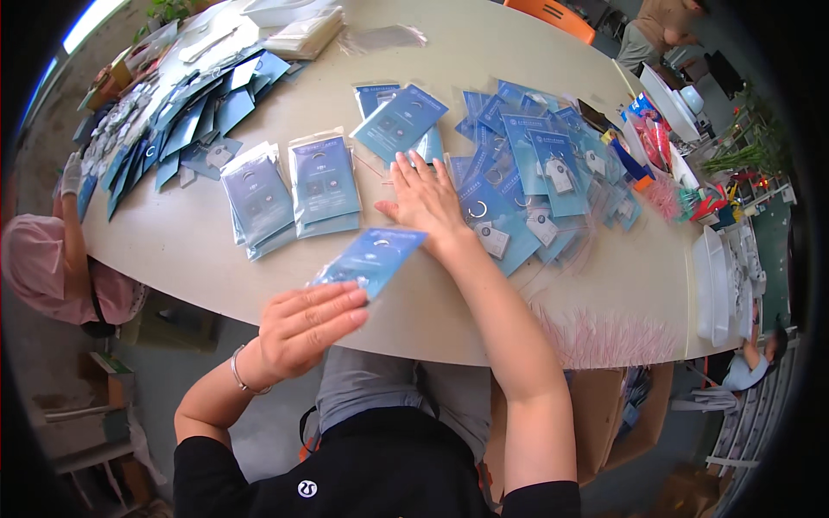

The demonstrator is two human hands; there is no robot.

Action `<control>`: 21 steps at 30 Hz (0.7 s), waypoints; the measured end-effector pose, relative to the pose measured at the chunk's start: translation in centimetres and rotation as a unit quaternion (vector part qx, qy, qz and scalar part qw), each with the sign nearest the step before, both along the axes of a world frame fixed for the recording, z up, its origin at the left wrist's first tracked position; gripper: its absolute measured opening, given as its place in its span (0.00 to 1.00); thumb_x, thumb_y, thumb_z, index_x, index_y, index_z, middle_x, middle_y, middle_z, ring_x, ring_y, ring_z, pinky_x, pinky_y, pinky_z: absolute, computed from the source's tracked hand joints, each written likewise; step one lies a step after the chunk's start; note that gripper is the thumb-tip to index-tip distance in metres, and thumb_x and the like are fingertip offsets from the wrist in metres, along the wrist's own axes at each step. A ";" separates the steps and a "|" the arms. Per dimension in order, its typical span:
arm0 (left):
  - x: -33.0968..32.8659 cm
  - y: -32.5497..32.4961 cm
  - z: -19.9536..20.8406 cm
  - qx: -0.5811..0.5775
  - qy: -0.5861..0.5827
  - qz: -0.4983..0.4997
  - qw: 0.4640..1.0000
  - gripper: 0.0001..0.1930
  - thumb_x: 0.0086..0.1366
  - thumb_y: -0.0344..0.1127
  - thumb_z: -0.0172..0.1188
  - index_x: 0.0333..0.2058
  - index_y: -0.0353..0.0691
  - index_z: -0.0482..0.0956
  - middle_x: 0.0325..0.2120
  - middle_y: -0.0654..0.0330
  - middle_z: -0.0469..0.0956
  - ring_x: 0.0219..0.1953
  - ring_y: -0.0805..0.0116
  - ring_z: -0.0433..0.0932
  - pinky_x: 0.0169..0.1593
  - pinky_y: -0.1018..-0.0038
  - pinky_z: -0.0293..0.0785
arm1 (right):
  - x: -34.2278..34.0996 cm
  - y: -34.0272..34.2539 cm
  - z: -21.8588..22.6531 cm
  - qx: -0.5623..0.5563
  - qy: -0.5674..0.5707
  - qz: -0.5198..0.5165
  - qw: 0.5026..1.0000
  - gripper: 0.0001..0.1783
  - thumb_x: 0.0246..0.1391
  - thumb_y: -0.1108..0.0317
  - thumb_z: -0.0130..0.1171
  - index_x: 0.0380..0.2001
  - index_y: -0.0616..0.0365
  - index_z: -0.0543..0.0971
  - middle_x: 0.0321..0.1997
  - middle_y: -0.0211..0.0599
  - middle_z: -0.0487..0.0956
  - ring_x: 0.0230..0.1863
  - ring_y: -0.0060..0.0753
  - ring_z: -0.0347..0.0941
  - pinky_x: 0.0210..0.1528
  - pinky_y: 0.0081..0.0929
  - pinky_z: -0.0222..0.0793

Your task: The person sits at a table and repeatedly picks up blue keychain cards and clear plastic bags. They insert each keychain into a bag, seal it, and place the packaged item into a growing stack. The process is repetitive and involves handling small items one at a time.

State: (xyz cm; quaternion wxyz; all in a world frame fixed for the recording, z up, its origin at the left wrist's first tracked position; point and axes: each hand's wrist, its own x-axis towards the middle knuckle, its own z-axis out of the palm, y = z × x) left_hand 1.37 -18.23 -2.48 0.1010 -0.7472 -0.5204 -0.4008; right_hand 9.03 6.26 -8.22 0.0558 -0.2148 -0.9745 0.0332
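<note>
My left hand (pixel 311 328), with a bracelet at the wrist, grips one end of a blue card packet (pixel 376 257) in a clear sleeve, held up at a slant over the near table edge. My right hand (pixel 425 200) reaches forward with fingers stretched out and thumb apart. Its fingertips are at the lower edge of a small stack of blue packets (pixel 400 123); whether they touch it I cannot tell. Left of that hand lie two neat piles, one of packets (pixel 325 180) and another of packets (pixel 259 194). To its right spreads a loose heap of packets with key rings (pixel 527 164).
More blue cards (pixel 203 112) lie heaped at the far left, near a person in a pink head covering (pixel 39 259). Pinkish thin strands (pixel 609 338) lie at the near right edge. White trays (pixel 712 285) and colourful items line the right side. An orange chair (pixel 553 17) stands beyond.
</note>
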 end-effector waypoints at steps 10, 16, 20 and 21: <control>-3.4 5.1 1.0 0.009 0.102 0.156 0.982 0.19 0.54 0.18 0.55 0.45 0.36 0.80 0.45 0.53 0.81 0.52 0.53 0.78 0.55 0.63 0.74 | 3.2 -0.8 0.6 0.021 0.055 0.009 0.998 0.38 0.58 0.45 0.54 0.62 0.62 0.66 0.68 0.47 0.63 0.71 0.44 0.53 0.71 0.49 0.44; -5.9 5.9 -4.1 -0.236 0.137 0.224 0.936 0.26 0.55 0.20 0.54 0.55 0.39 0.73 0.60 0.52 0.68 0.65 0.53 0.62 0.65 0.59 0.60 | 9.7 -5.1 1.0 -0.038 0.088 0.065 0.993 0.36 0.53 0.52 0.62 0.58 0.66 0.68 0.65 0.48 0.66 0.69 0.42 0.57 0.69 0.50 0.48; -6.1 5.7 -4.5 -0.227 0.085 0.211 0.947 0.24 0.56 0.19 0.52 0.54 0.38 0.72 0.60 0.51 0.67 0.65 0.51 0.61 0.66 0.58 0.58 | 9.7 -6.8 2.9 -0.044 0.109 0.080 0.990 0.38 0.54 0.50 0.60 0.60 0.67 0.66 0.67 0.48 0.63 0.70 0.43 0.55 0.70 0.48 0.48; -5.7 5.6 -4.7 -0.218 0.087 0.218 0.947 0.24 0.57 0.19 0.51 0.54 0.38 0.72 0.60 0.50 0.67 0.65 0.51 0.61 0.67 0.58 0.57 | 8.2 -6.9 3.4 -0.044 0.133 0.087 0.986 0.38 0.55 0.49 0.59 0.60 0.67 0.66 0.68 0.49 0.62 0.70 0.43 0.55 0.70 0.48 0.48</control>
